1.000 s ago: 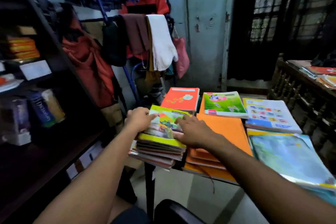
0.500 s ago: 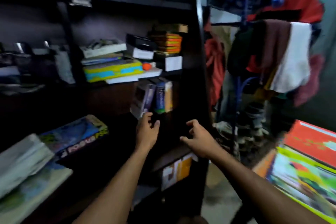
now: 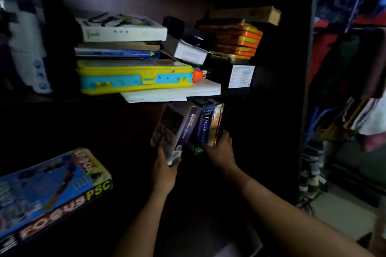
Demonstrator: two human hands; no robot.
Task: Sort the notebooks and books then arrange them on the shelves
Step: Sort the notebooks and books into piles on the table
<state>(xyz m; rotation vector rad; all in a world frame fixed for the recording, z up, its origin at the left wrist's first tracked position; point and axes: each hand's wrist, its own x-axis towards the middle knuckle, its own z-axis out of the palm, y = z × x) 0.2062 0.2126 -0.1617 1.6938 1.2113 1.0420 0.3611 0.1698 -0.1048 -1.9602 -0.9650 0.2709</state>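
Dark open shelf space is lying left of the leaning dictionary [image 3: 205, 126]; the overhanging white pad [image 3: 173, 93] is crowding from above.

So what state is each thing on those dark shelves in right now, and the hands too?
Purple-spined thick book: leaning left, gripped at its lower end by the left hand.
Blue Oxford English Dictionary: upright, slightly tilted, held by the right hand.
Yellow and blue plastic case: lying flat, closed, books stacked on it.
Blue FOCUS PSC book: lying flat, closed.
Orange and yellow notebooks: stacked flat.
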